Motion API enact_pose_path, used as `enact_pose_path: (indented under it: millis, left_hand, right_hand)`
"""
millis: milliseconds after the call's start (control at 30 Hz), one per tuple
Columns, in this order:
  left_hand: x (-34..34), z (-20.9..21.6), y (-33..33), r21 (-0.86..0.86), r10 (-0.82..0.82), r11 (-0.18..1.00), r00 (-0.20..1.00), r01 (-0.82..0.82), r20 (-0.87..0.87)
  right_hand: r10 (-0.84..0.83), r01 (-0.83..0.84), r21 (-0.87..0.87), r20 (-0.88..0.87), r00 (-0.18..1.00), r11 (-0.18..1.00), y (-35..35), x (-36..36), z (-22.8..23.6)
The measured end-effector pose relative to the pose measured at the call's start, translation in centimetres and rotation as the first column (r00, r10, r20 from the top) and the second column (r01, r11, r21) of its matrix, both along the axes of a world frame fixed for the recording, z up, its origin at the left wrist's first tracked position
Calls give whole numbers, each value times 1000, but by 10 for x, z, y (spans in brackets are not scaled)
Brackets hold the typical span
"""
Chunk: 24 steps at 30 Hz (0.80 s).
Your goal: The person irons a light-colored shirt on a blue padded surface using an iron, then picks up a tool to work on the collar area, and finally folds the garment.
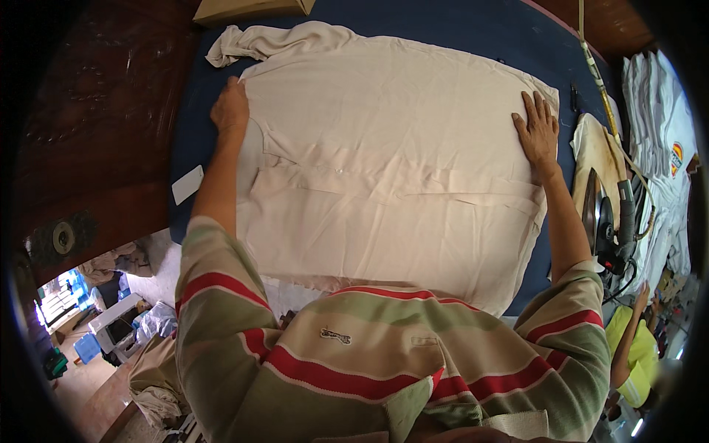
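A cream shirt (pixel 384 96) lies spread out over a dark blue table cover, with soft creases along its middle and its near edge hanging toward me. One sleeve (pixel 295 40) is bunched at the far left. At the left edge of the cloth, my left hand (pixel 230 109) is closed, its fingers pinching the fabric near the shoulder. My right hand (pixel 540 133) lies flat on the cloth's right end, fingers spread. Between the hands, a folded strip of fabric (pixel 473 188) runs across the shirt.
A clothes iron (pixel 607 221) rests on a stained pad (pixel 597 148) at the right, its cord nearby. White garments (pixel 657 118) hang beyond it. A white card (pixel 187 184), a cardboard box (pixel 251 9) and a pen (pixel 574 97) lie around the shirt. Another person (pixel 631 347) is at lower right.
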<state>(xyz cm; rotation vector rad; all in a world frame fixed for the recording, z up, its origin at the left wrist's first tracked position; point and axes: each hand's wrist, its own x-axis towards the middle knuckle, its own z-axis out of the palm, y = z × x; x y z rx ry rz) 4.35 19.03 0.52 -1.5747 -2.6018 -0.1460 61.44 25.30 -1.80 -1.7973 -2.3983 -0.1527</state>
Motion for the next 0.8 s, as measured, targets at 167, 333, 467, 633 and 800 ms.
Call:
enact_pose_path:
  millis: [167,333,467,633,800]
  left_hand:
    - [20,-3,11,352,-130,895,916,273,-381]
    - [129,-22,27,186,-671,741,725,646,153]
    - [146,-8,41,-12,-494,869,869,495,25]
    - [180,-13,34,-92,-636,763,769,639,66]
    - [156,-8,64,-46,-510,859,843,510,-170]
  right_hand:
    - [-37,37,-4,-9,999,999,2,2,10]
    - [26,-28,-77,-26,999,997,6,-19,10]
    - [-272,286,-143,109,956,948,27,22,20]
    - [37,-27,-124,81,996,992,-36,-3,11]
    - [-354,358,-99,53,934,929,-35,52,84]
